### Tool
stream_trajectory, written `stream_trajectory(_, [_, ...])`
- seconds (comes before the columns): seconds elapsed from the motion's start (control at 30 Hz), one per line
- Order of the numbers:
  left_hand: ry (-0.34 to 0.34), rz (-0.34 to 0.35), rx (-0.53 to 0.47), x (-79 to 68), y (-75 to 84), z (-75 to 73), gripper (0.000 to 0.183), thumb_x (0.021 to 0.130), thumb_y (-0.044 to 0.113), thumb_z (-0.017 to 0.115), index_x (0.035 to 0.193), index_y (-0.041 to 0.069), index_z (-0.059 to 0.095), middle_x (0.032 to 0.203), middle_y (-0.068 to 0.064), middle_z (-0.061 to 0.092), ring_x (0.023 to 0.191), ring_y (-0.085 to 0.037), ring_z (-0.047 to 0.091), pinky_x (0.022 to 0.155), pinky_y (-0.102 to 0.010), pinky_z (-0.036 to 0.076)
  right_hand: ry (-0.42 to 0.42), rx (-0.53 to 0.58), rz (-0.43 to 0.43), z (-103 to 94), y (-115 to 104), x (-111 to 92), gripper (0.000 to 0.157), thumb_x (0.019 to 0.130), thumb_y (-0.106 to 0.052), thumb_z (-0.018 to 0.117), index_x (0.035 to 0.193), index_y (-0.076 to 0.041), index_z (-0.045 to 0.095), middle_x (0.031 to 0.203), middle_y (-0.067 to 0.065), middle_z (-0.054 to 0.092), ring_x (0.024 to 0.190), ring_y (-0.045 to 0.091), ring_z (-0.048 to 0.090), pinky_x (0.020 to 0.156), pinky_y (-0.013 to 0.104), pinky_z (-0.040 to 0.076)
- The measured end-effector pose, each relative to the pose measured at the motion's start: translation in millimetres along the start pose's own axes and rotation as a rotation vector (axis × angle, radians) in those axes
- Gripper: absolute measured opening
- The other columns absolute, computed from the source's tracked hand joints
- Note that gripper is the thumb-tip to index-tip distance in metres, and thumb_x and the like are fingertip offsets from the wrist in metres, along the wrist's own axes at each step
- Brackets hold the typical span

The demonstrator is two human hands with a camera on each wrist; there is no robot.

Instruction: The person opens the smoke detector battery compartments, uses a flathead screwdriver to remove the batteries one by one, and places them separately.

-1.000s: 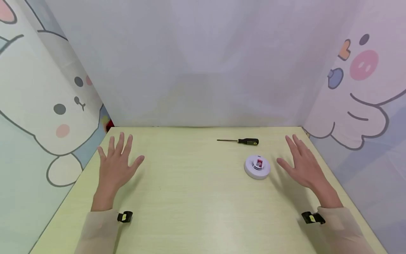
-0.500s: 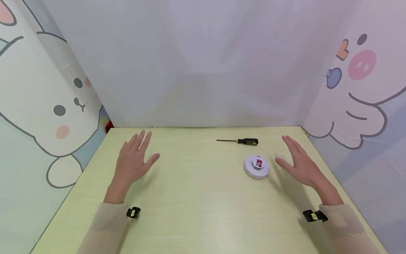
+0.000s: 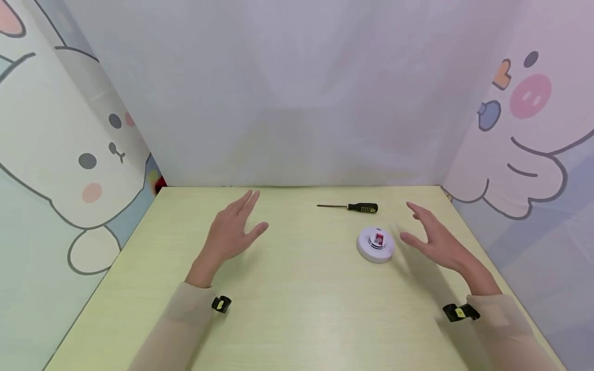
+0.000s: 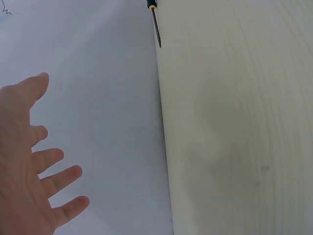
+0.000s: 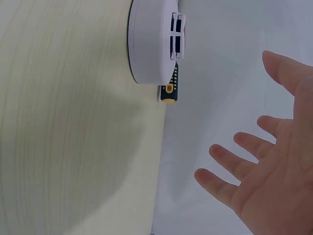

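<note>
A round white smoke detector (image 3: 376, 245) with a red label on top lies on the right part of the table. Behind it lies a screwdriver (image 3: 363, 207), its black and yellow handle to the right and its thin shaft pointing left. My right hand (image 3: 436, 239) hovers just right of the detector, fingers extended, holding nothing. Over the left-middle of the table my left hand (image 3: 228, 232) hangs, thumb apart from the extended fingers, also holding nothing. In the right wrist view the detector (image 5: 154, 41) partly covers the screwdriver handle (image 5: 169, 90).
The pale wood-grain table (image 3: 297, 288) ends at a whitish curtain (image 3: 297, 103) along its back edge. Side curtains with cartoon animals (image 3: 531, 98) stand at left and right. Both wrists carry small black cameras (image 3: 221, 304).
My left hand has moved right, toward the middle of the table, its fingers coming closer together. The right hand has shifted slightly left. The detector and screwdriver have stayed put.
</note>
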State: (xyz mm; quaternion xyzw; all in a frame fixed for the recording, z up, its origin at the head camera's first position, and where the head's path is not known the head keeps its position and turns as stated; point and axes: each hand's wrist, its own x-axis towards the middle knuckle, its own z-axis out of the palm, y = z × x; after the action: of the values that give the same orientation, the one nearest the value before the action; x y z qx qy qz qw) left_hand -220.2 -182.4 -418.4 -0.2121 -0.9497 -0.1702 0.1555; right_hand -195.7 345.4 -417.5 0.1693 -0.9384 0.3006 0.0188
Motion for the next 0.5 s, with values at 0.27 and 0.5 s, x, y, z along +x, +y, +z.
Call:
stream_trajectory(0.27, [-0.081,0.018,-0.105,15.3,30.5,25.5,0.081,0.103,0.057,0.061,0.169,0.023,0.03,0.17,-0.007,0.038,0.152,-0.035,0.043,0.114,-0.064,0.043,-0.037,0.055,0.0,2.4,4.9,1.3,0.087,0.104,-0.034,0.07,0.17,-0.011,0.018,0.169,0.025,0.028,0.147,0.054,0.037,0.11,0.077,0.035])
stream_trajectory(0.5, [-0.15,0.023,-0.202,30.2,61.9,44.8,0.078,0.102,0.059,0.063,0.168,0.027,0.034,0.168,-0.001,0.042,0.152,-0.029,0.043,0.116,-0.061,0.042,-0.035,0.082,-0.008,8.7,11.1,4.3,0.088,0.102,-0.033,0.074,0.169,-0.01,0.022,0.169,0.023,0.03,0.146,0.053,0.04,0.11,0.073,0.037])
